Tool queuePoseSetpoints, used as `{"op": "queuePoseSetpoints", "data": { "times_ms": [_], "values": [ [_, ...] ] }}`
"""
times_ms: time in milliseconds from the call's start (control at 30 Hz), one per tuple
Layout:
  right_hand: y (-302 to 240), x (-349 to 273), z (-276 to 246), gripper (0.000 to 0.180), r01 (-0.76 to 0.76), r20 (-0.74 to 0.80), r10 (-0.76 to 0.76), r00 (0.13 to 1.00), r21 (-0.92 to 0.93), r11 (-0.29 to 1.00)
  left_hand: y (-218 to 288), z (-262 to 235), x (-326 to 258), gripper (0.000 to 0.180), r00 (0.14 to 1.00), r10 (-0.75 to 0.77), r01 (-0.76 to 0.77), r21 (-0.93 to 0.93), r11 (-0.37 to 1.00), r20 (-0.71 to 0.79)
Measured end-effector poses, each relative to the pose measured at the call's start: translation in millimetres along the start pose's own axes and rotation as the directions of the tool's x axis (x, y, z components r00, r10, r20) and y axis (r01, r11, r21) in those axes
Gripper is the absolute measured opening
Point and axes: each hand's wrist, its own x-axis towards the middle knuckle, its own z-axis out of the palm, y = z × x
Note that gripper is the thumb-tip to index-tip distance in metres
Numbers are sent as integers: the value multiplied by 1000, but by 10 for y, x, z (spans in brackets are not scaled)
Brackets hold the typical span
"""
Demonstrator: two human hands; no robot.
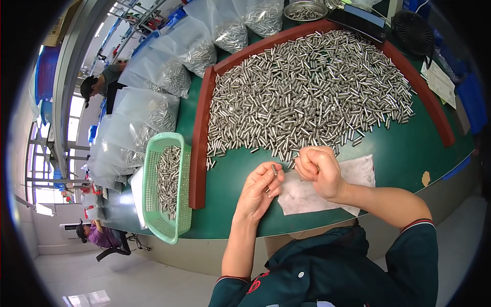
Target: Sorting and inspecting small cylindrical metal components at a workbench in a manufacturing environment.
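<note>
My left hand is closed with a small metal pin pinched between thumb and fingers. Another bit of metal shows lower down between its fingers. To its right, my right hand is curled up at the near edge of a wide heap of metal pins. Its fingertips are turned away, so I cannot see what they hold, if anything. Under and beside the right hand lies a white, smudged cloth on the green tabletop.
Red-brown bars border the heap. A green plastic basket with pins stands at the left, near several clear bags of pins. A metal bowl, a dark fan and papers are at the back. Two people sit farther left.
</note>
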Motion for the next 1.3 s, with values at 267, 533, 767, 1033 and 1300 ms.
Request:
{"op": "queuePoseSetpoints", "data": {
  "times_ms": [267,533,767,1033,1300],
  "values": [
    [3,22,-27,32,4,-6,-4,1000,8,1000,153,-13,42,19,972,171,-85,441,893,-160],
    [-17,1,-37,27,-8,6,7,1000,20,1000,70,213,283,24,802,597,44,997,-58,-1],
    [-15,-1,-31,28,-11,11,11,1000,27,1000,78,225,221,8,811,540,-14,930,-366,225],
    [-14,26,-27,32,-6,-3,6,1000,15,1000,174,160,135,13,841,384,-141,840,-524,381],
    [-30,37,-39,28,-22,20,21,1000,44,999,203,80,236,12,787,358,-250,790,-560,503]
  ]
}}
